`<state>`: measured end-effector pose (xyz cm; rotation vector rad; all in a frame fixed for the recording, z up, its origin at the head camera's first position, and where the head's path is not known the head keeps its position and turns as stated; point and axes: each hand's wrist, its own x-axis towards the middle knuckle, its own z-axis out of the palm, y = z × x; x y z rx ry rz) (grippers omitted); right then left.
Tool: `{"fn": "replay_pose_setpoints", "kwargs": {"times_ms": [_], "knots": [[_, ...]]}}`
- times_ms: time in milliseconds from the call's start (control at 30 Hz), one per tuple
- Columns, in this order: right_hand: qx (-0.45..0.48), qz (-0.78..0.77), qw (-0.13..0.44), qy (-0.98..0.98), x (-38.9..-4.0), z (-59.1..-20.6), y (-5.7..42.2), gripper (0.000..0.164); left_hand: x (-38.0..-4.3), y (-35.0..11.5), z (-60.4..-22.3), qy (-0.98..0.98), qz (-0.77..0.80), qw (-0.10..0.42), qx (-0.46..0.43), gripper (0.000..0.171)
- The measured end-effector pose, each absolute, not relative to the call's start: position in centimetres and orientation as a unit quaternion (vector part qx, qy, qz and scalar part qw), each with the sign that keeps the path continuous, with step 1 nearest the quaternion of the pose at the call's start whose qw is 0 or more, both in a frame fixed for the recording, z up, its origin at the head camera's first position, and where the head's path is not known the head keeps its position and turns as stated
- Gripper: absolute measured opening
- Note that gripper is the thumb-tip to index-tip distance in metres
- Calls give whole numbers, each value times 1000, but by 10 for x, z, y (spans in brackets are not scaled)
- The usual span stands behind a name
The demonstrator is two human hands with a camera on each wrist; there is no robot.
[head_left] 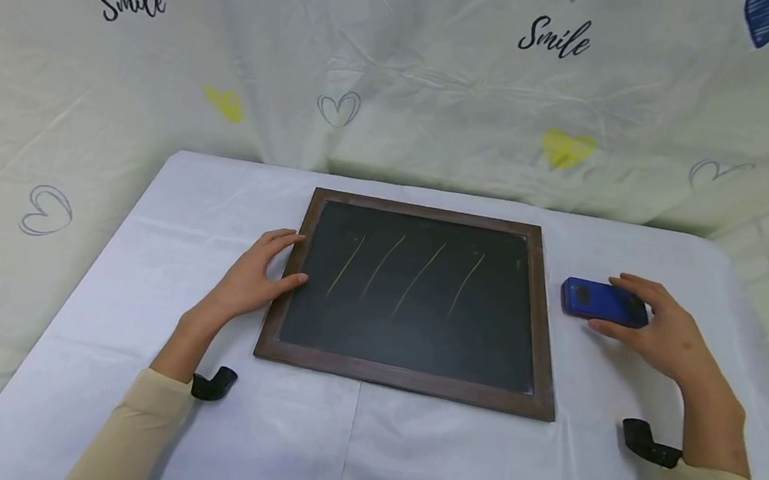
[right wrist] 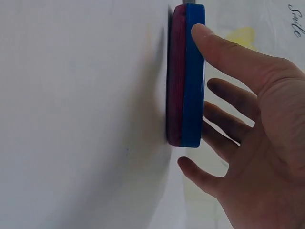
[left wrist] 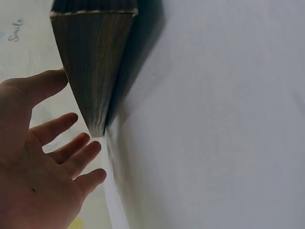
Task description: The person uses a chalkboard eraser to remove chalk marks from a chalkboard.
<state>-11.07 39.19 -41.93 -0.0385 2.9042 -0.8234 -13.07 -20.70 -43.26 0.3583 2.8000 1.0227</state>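
Observation:
A blackboard [head_left: 414, 292] with a brown wooden frame lies on the table, with several slanted yellow chalk lines on its dark face. At its left side, my left hand [head_left: 256, 274] rests with the thumb over the frame and the fingers spread. In the left wrist view the frame's edge [left wrist: 93, 67] is close to those loose fingers. To the right of the board lies a blackboard eraser [head_left: 596, 300], blue on top with a dark red underside. My right hand [head_left: 662, 326] holds it, the thumb [right wrist: 224, 50] on its near side and the fingers across it, partly hidden.
A white cloth [head_left: 443, 463] covers the table. Behind it hangs a pale printed curtain [head_left: 450, 56] with hearts and lettering. Black wrist mounts [head_left: 648, 443] show at both sleeves.

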Motion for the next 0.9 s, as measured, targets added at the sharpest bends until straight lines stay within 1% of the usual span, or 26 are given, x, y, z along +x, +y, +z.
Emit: {"fn": "replay_pose_setpoints", "kwargs": {"times_ms": [267, 600, 900], "knots": [[-19, -276, 68, 959, -117, -424, 398, 86, -131, -208, -434, 926, 349, 82, 119, 73], [-37, -261, 70, 962, -123, -425, 402, 76, -132, -210, -436, 923, 355, 98, 114, 76], [-3, -263, 99, 960, -125, -423, 405, 79, -133, -211, -438, 924, 348, 107, 116, 79]]}}
